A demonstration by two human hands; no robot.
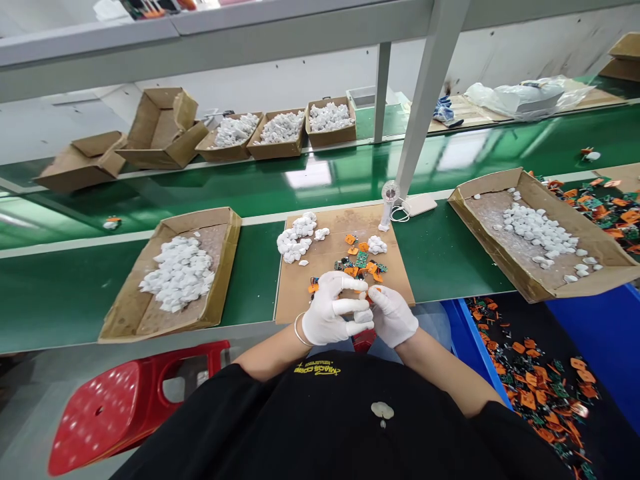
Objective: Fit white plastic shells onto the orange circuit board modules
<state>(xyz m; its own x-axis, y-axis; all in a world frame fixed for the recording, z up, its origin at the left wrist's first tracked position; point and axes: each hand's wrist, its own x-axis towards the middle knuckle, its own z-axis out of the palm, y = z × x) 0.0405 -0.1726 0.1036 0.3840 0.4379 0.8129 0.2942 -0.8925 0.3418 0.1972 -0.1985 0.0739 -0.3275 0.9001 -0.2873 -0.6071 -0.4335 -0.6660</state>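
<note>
My left hand (334, 310), in a white glove, is curled around a small white lump (363, 316). The gloved right hand (396, 317) meets it fingertip to fingertip and pinches a small orange piece (373, 291), which the fingers partly hide. Just beyond both hands, a loose group of orange pieces and green circuit boards (362, 259) lies on a brown board (340, 220). A pile of white lumps (295, 239) sits at the board's left, and a smaller white cluster (377, 245) is at its right.
Cardboard trays of white lumps stand left (227, 267) and right (530, 293). A small clear fan (389, 200) is at the board's far edge. Below right, a blue bin (480, 353) holds orange-and-green parts. A red stool (105, 413) stands lower left; a metal post (425, 100) rises behind.
</note>
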